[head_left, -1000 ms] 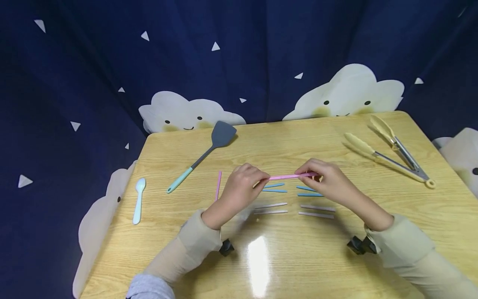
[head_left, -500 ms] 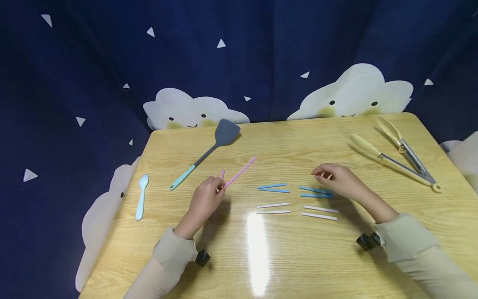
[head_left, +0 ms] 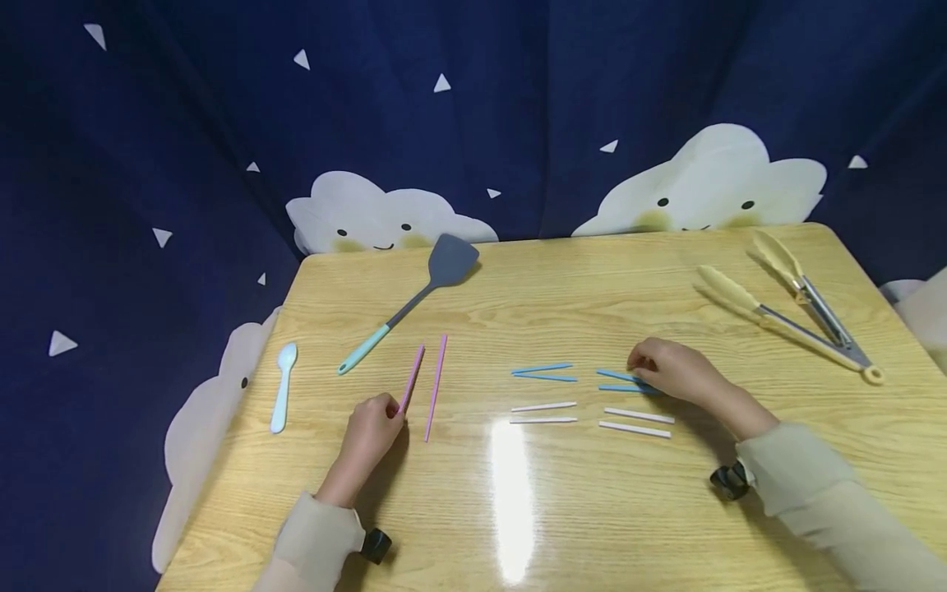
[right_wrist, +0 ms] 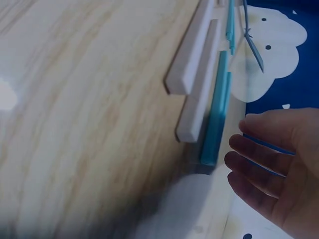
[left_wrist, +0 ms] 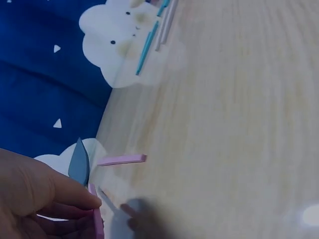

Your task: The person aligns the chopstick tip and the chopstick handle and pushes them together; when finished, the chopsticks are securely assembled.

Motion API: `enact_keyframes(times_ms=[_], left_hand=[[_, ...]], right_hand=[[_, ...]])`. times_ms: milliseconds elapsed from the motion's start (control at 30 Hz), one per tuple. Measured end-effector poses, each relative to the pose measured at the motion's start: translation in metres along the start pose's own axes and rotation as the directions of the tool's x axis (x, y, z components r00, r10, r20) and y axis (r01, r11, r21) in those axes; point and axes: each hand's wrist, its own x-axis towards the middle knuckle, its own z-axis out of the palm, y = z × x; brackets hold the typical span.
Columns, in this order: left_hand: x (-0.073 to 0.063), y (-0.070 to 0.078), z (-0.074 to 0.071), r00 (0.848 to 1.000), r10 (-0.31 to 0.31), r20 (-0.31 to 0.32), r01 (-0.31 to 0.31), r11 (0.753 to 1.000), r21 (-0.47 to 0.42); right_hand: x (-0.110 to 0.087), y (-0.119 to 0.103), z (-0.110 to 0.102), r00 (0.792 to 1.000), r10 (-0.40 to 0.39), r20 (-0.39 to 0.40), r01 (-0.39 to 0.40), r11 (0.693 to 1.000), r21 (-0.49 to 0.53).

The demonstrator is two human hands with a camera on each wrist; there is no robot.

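Note:
My left hand point(head_left: 372, 427), at the left of the wooden table, pinches the near end of a pink stick point(head_left: 412, 376) between thumb and fingers. In the left wrist view the thumb presses along that stick point(left_wrist: 98, 219). A second pink stick point(head_left: 436, 386) lies just right of it, roughly parallel. My right hand point(head_left: 676, 367) hovers by the right pair of blue sticks point(head_left: 621, 387), partly covering their ends. In the right wrist view its fingers point(right_wrist: 251, 167) are loosely bent with nothing between them, beside the blue sticks point(right_wrist: 215, 119).
Another blue pair point(head_left: 543, 377) lies mid-table, with pale sticks point(head_left: 543, 420) below it and more pale sticks point(head_left: 635, 429) to the right. A spatula point(head_left: 407, 306) and a small spoon point(head_left: 281, 390) lie left; tongs point(head_left: 806, 316) lie far right. A dark curtain point(head_left: 518, 99) hangs behind.
The right hand has let go of the pink stick both hands held. The left hand has carried it left and down, beside the other pink stick. The right hand has lowered towards the blue sticks.

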Motion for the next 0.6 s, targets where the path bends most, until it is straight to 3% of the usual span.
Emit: enact_keyframes(times_ms=[233,400,500,600], left_hand=[[-0.010,-0.004,0.006,1.000,0.008,-0.001,-0.008,1.000,0.014],[-0.010,0.001,0.003,1.000,0.028,0.007,-0.029,0.998,0.059],[-0.002,0.013,-0.002,0.998,0.068,-0.014,-0.067,0.994,0.091],[0.010,0.031,-0.005,0.985,0.169,-0.032,-0.165,0.979,0.120]], right_hand=[[0.006,-0.001,0.007,1.000,-0.024,0.016,0.024,0.999,-0.034],[0.011,-0.002,0.010,0.999,-0.028,0.028,0.029,0.998,-0.047],[0.012,-0.002,0.010,0.999,-0.024,0.032,0.025,0.998,-0.052],[0.013,-0.003,0.011,0.999,-0.028,0.029,0.029,0.998,-0.061]])
